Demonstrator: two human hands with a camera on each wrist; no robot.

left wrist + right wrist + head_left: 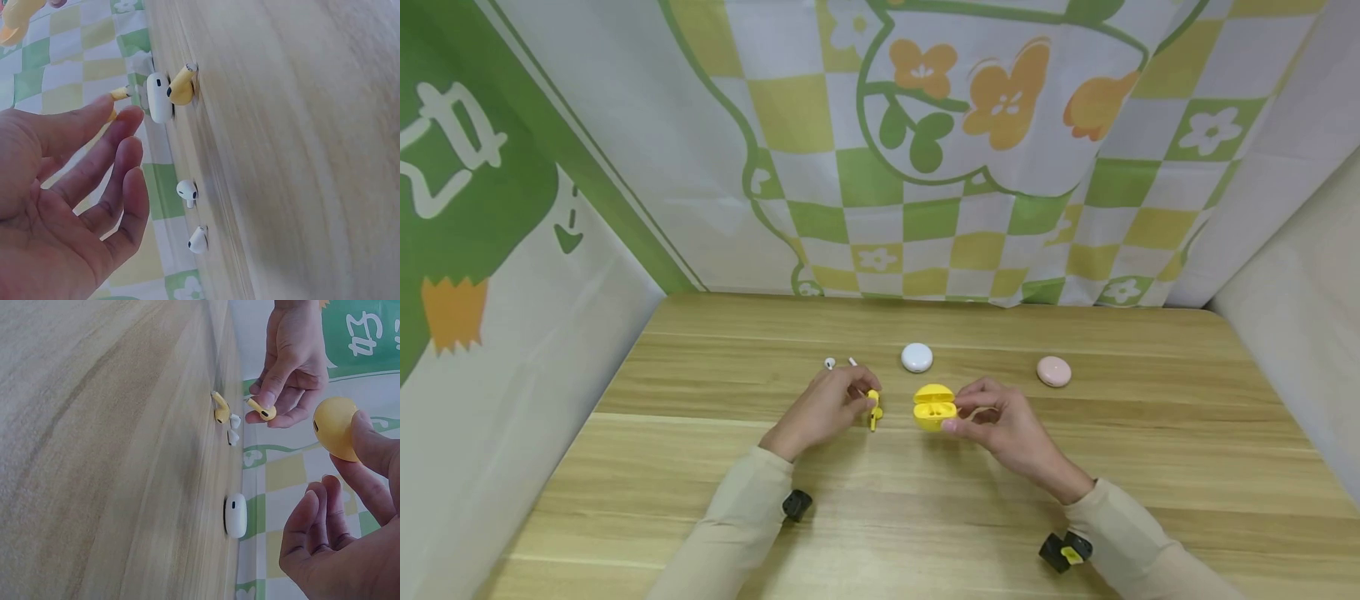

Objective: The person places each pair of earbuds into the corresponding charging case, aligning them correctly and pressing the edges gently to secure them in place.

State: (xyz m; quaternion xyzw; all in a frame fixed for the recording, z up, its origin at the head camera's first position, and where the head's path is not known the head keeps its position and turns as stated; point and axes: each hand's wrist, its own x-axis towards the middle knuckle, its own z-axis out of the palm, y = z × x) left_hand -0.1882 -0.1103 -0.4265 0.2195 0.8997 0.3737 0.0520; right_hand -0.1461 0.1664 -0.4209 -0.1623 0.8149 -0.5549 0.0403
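Observation:
Between thumb and fingertips the left hand (829,408) pinches a yellow earbud (265,412), raised off the table. A second yellow earbud (182,85) lies on the wood near that hand. The right hand (1011,429) holds a round yellow case (934,417) by its right side, thumb at the front; its lid (933,392) is up and the inside faces the head camera. Case and left hand are apart. In the left wrist view only part of the pinched earbud shows past the fingertips.
Two white earbuds (187,190) lie on the table beyond the left hand. A round white case (917,357) stands behind the yellow one, and a pink case (1054,372) is farther right. A patterned cloth hangs at the table's back edge.

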